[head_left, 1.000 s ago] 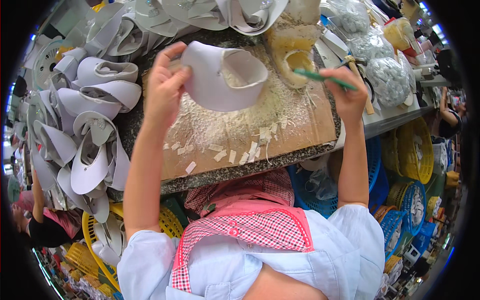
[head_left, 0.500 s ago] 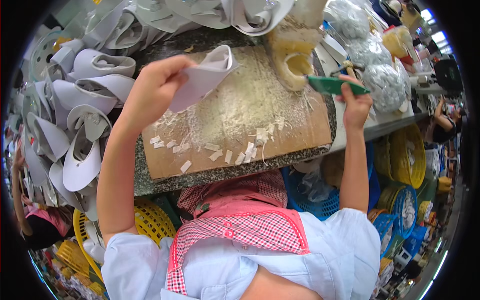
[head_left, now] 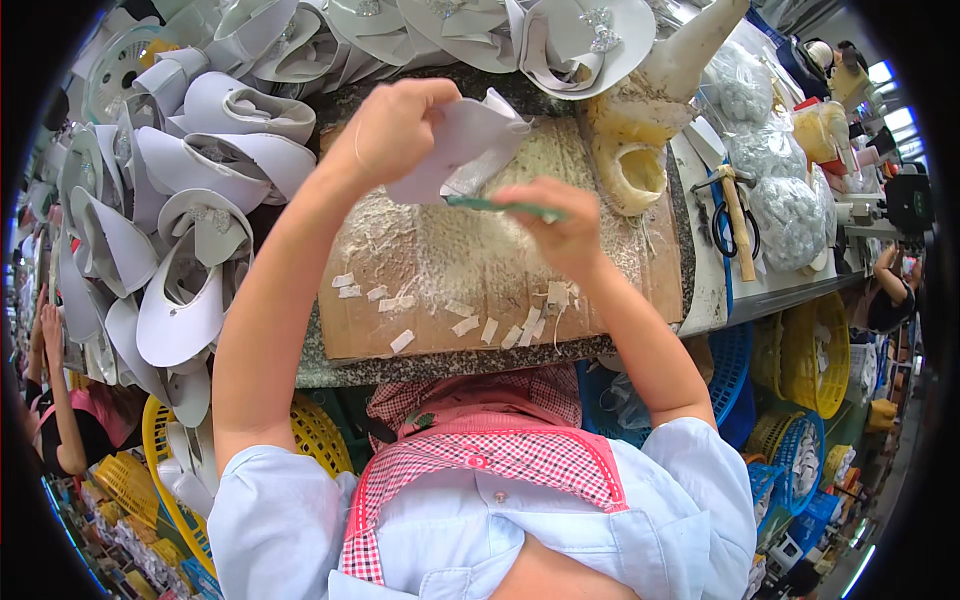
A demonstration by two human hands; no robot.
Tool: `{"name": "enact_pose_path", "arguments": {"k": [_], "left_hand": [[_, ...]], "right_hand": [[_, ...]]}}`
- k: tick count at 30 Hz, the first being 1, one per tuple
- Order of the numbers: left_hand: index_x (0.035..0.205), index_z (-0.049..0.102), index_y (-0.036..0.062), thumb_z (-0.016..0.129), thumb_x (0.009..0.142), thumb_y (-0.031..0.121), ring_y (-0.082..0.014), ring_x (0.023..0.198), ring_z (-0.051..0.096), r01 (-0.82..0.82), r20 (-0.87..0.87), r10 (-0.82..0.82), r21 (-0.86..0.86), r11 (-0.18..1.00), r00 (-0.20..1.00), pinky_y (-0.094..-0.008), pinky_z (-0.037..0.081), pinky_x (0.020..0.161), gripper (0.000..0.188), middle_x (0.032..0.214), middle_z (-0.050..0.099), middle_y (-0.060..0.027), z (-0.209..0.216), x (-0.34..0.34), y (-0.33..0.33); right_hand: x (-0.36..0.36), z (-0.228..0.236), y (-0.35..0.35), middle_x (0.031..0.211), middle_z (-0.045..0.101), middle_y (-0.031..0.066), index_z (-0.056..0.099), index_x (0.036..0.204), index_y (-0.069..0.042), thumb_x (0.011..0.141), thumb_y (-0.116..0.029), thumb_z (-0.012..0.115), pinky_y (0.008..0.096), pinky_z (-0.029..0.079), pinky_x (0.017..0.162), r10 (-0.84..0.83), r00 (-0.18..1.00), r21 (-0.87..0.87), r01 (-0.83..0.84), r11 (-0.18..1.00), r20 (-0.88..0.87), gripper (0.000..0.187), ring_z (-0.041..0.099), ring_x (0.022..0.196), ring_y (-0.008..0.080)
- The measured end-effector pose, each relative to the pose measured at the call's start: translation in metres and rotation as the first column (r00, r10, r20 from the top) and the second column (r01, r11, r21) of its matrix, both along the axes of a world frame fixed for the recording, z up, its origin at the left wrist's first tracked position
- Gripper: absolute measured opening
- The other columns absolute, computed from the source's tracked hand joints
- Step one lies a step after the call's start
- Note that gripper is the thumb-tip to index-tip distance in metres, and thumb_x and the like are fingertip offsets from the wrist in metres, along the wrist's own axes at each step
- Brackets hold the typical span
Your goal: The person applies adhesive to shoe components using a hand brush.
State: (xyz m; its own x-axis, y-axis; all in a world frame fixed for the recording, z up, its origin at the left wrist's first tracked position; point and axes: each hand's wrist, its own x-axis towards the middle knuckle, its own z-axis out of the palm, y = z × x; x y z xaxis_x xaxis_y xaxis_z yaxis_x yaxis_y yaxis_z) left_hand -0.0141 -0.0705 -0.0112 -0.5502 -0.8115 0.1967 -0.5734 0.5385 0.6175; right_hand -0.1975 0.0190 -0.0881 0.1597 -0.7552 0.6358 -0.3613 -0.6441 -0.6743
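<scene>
My left hand (head_left: 395,130) pinches a white shoe upper (head_left: 455,150), holding it up over the glue-crusted cardboard (head_left: 480,335). My right hand (head_left: 565,225) is closed on the handle of a flat green glue brush (head_left: 510,207). The brush's far end is at the lower edge of the upper; its tip is too blurred to tell whether it touches. To the right of the board's far part stands a crusted, yellowed glue bottle (head_left: 632,165) with a round opening on its near side. Small white strips (head_left: 463,326) lie on the board's near part.
White shoe uppers (head_left: 180,310) are heaped at the left, and more with sparkling ornaments (head_left: 600,30) line the back. Scissors (head_left: 725,225), a wooden-handled hammer (head_left: 738,225) and clear plastic bags (head_left: 785,205) lie at the right. Yellow baskets (head_left: 815,350) stand below. Other people work at both sides.
My right hand has moved left with the glue brush, from the bottle's opening to the shoe upper. My left hand has shifted slightly right and away, still holding the upper.
</scene>
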Motion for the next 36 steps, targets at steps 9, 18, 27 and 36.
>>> {"name": "enact_pose_path", "arguments": {"k": [9,18,27,36], "left_hand": [[0.088,0.055,0.0009,0.045,0.071,-0.005,-0.0165,0.066,0.053,-0.053,-0.089,0.020,-0.391,0.919,0.996,-0.0257,0.042,0.064,0.020,0.073,0.057,-0.0090,0.030,0.011,0.026],[0.071,0.062,0.0054,0.057,0.064,0.014,-0.0202,0.082,0.053,0.723,0.821,-0.046,-0.472,0.505,0.569,-0.0348,0.036,0.084,0.012,0.075,0.058,-0.0062,-0.007,-0.023,0.090],[0.068,0.064,0.0074,0.055,0.062,0.017,-0.0207,0.077,0.050,0.719,0.764,-0.094,-0.548,0.427,0.638,-0.0336,0.034,0.082,0.015,0.072,0.056,-0.0048,-0.017,-0.061,0.120],[0.083,0.054,-0.0039,0.054,0.060,0.010,-0.0208,0.074,0.051,0.472,0.478,-0.204,-0.549,0.690,0.854,-0.0299,0.041,0.073,0.027,0.076,0.054,-0.0089,-0.041,-0.012,0.118]], "right_hand": [[-0.019,0.018,0.022,0.074,0.061,0.0093,0.059,0.087,0.002,0.075,-0.001,0.059,0.0203,0.044,0.047,0.071,0.825,0.211,-0.225,0.951,0.560,0.012,0.055,0.057,0.0127],[-0.056,0.041,0.034,0.071,0.060,0.0066,0.055,0.098,0.001,0.081,-0.008,0.056,0.0164,0.040,0.043,-0.369,0.869,0.248,0.297,0.922,0.330,0.019,0.052,0.049,0.0079],[-0.012,0.017,-0.017,0.067,0.057,0.0030,0.055,0.090,-0.003,0.077,-0.004,0.055,0.0213,0.040,0.046,-0.499,0.855,-0.051,0.497,0.866,-0.143,0.012,0.050,0.050,0.0057],[-0.016,0.030,0.005,0.055,0.054,0.0029,0.053,0.081,-0.002,0.079,-0.005,0.050,0.0224,0.039,0.037,-0.398,0.911,0.364,0.336,0.869,0.110,0.005,0.052,0.042,0.0076]]}}
